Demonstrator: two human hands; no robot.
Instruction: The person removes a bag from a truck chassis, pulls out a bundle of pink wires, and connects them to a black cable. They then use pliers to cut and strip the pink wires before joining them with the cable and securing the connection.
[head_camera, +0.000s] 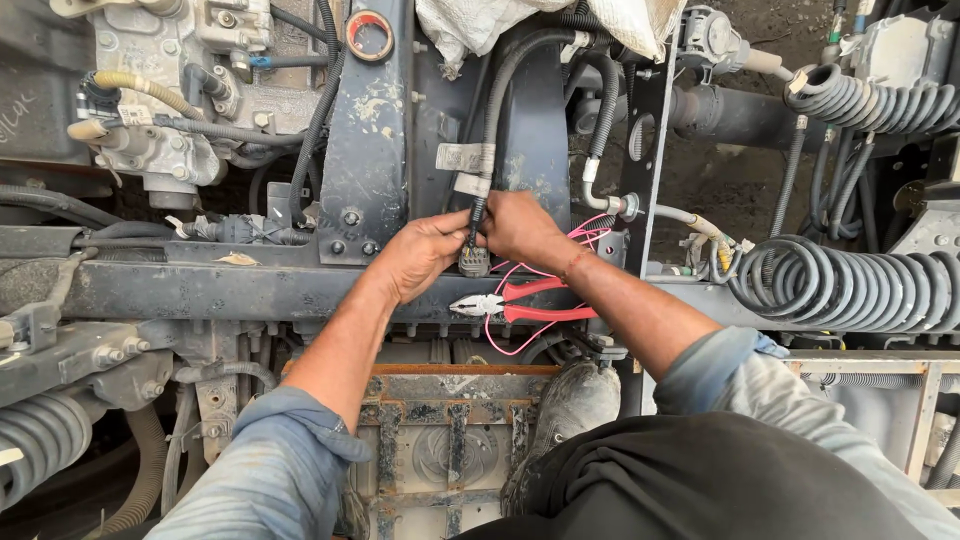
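I look straight down on a truck chassis. My left hand (425, 252) and my right hand (522, 228) meet over a black cable harness (490, 130) that ends in a dark plug connector (474, 262). Both hands pinch the cable just above the connector. White tags wrap the harness higher up. Red-handled pliers (520, 302) lie on the dark frame rail (250, 290) just below my hands, jaws pointing left. A thin pink wire (590, 235) loops around my right wrist and under the pliers.
An engine pump with hoses (160, 90) sits at the upper left. Grey coiled air lines (840, 285) lie at the right, more at the top right. A rusty metal step (450, 420) and my shoe (570, 410) are below. A roll of tape (369, 35) rests up top.
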